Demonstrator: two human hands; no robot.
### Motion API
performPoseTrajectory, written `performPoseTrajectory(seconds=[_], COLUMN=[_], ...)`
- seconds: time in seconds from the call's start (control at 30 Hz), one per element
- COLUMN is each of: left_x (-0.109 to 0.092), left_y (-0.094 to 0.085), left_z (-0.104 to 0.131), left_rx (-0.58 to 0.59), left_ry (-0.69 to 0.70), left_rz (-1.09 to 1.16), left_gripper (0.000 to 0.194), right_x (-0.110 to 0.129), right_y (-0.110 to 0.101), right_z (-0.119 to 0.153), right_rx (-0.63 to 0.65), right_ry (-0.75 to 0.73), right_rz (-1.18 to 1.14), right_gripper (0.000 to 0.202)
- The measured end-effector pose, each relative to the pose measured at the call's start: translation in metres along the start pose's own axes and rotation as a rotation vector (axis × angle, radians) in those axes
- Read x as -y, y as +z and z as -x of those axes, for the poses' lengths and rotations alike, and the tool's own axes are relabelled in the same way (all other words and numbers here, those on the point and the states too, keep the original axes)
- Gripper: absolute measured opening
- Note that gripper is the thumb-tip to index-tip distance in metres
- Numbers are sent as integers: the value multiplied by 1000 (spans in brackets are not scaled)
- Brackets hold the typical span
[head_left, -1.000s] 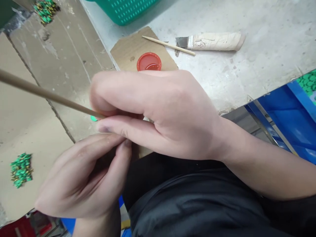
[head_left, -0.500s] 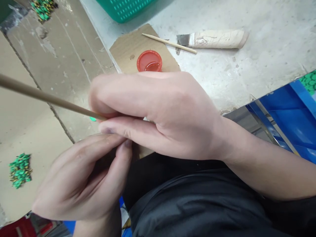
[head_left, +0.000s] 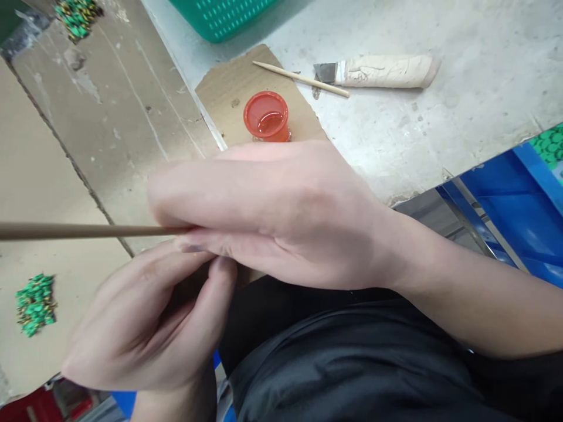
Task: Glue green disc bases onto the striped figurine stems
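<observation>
My right hand (head_left: 281,211) is closed in a pinch around a thin wooden stick (head_left: 88,231), whose long end points left across the view. Its tip is hidden behind the fingers. Just below, my left hand (head_left: 145,322) is pinched shut, thumb against forefinger, touching the right fingertips. What the left fingers hold, if anything, cannot be made out. Beyond the right hand stands a small red cup (head_left: 266,111) with clear liquid in it, on a piece of cardboard (head_left: 224,88).
A pointed wooden stick (head_left: 303,78) and a scraper with a wrapped handle (head_left: 382,71) lie behind the cup. A green basket (head_left: 220,20) stands at the back. Piles of small green pieces (head_left: 36,305) lie left; a blue bin (head_left: 505,199) is right, below the table edge.
The stick in my right hand has swung from a slant to nearly level. The right hand has shifted slightly down and left, uncovering more of the red cup.
</observation>
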State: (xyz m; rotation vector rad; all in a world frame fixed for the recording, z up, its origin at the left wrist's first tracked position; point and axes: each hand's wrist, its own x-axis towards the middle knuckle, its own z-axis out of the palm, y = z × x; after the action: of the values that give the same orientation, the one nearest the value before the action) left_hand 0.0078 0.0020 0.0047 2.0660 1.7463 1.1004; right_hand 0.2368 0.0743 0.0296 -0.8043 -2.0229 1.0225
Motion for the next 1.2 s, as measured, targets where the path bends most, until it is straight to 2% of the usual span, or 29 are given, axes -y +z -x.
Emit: performPoseTrajectory(seconds=[0.1,0.2,0.27,0.37,0.57,0.83,1.2], left_x=[3,6,8,8,2,5,6], left_y=[-1,0,2,6,9,12,10], left_z=[1,2,1,-1,-4,-4,0], left_rx=[-10,-13,-29,-64,-86,-72,-80], left_ry=[65,159,210,246,215,243,214], left_rz=[32,78,93,109,128,153,118], left_gripper=[20,54,67,66,61,62,63], right_x=[1,1,1,1,-2,-8,-8], right_y=[0,0,0,-1,2,3,5], right_z=[-3,-5,-4,1,8,4,6], right_rx=[52,84,111,119,-11,57,77], right_ry=[37,-5,-29,-39,-12,-40,-45], right_rz=[17,-18,-31,-8,-25,13,41], right_gripper=[24,26,23,19,28,21,18])
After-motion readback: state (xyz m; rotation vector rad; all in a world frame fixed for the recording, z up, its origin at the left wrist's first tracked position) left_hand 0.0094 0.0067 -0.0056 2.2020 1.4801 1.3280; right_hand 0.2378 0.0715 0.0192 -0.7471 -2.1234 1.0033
